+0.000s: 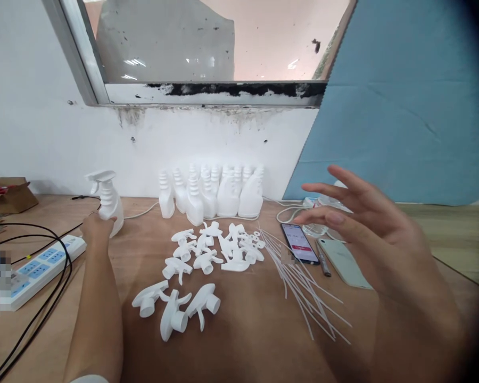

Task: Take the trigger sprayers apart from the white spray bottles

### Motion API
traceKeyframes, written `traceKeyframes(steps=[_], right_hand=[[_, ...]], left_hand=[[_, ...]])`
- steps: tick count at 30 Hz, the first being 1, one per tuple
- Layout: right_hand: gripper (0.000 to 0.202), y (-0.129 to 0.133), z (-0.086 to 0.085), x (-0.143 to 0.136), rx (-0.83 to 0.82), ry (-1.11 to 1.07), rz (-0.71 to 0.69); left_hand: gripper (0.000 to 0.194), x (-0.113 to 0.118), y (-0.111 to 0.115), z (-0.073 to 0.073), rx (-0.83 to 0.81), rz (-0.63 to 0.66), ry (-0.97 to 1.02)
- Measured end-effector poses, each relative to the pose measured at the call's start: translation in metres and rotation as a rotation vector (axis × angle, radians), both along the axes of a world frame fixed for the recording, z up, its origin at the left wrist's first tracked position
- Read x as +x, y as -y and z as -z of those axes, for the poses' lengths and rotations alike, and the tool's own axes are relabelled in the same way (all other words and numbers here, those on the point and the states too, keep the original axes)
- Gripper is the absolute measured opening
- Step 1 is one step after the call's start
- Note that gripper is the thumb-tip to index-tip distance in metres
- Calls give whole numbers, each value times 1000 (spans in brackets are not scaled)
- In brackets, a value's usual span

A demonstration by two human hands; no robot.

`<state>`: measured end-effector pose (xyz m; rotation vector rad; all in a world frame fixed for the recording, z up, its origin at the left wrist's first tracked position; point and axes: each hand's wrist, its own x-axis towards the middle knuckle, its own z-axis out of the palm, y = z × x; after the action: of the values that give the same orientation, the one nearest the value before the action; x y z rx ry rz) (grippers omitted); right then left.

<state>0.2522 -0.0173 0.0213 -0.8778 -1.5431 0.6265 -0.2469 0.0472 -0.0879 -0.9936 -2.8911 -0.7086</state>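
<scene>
So the left hand (98,226) is wrapped around the lower body of a white plastic spray bottle with its trigger head on (110,199), upright toward the back left of the brown wooden table (247,319). The right hand (375,229) is up in the air, fingers loosely spread, nothing in it, nearest a pale green phone (345,263). Loose white plastic trigger heads (206,260) and thin white tubes (295,276) lie between them.

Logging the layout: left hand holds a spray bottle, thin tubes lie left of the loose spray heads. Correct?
No: the head view shows the thin tubes right of the loose spray heads. The left hand does hold a spray bottle.
</scene>
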Motion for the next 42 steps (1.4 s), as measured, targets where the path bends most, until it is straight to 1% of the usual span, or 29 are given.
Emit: traceKeyframes(steps=[3,7,13,17,20,24,27,29,30,32,33,34,35,36,37,39,40,41,42], right_hand=[[53,0,1,0,-30,28,31],[53,-2,2,0,-45,36,8],[53,-3,3,2,-74,97,-39],[53,-2,3,4,-95,157,-60],[53,-3,4,6,-97,171,-53],[51,-2,4,9,-118,205,-46],[44,-4,0,10,-174,288,-75],[39,-11,0,10,-247,380,-112],[37,-17,3,10,-289,429,-137],[35,-35,15,11,-356,515,-198],[33,-47,25,11,-384,563,-237],[32,-60,37,10,-395,619,-263],[30,-73,51,10,-386,667,-253],[29,-87,67,9,-363,723,-234],[27,-99,83,7,-332,777,-197],[28,-121,114,3,-303,923,-154],[29,-129,128,1,-323,1000,-99],[31,-136,140,0,-335,1028,-73],[33,-140,151,-1,-344,1046,-59]], left_hand=[[57,3,2,1,10,1,45],[63,3,11,3,41,34,103],[66,5,15,10,111,-28,152],[67,8,14,12,98,-4,128],[70,9,16,11,57,14,114],[80,2,16,4,-60,54,124],[69,-7,14,-9,-174,73,127],[62,-8,14,-22,-241,111,191],[62,-4,14,-29,-272,150,239],[65,13,16,-43,-320,266,308],[65,27,17,-51,-351,359,303],[67,45,18,-57,-367,476,265],[66,65,20,-63,-381,576,183],[62,88,22,-67,-398,720,111],[57,113,24,-71,-409,880,81],[50,162,29,-72,-508,1124,82],[48,184,32,-71,-562,1227,85],[50,205,35,-68,-606,1300,91],[51,223,38,-64,-686,1368,95]])
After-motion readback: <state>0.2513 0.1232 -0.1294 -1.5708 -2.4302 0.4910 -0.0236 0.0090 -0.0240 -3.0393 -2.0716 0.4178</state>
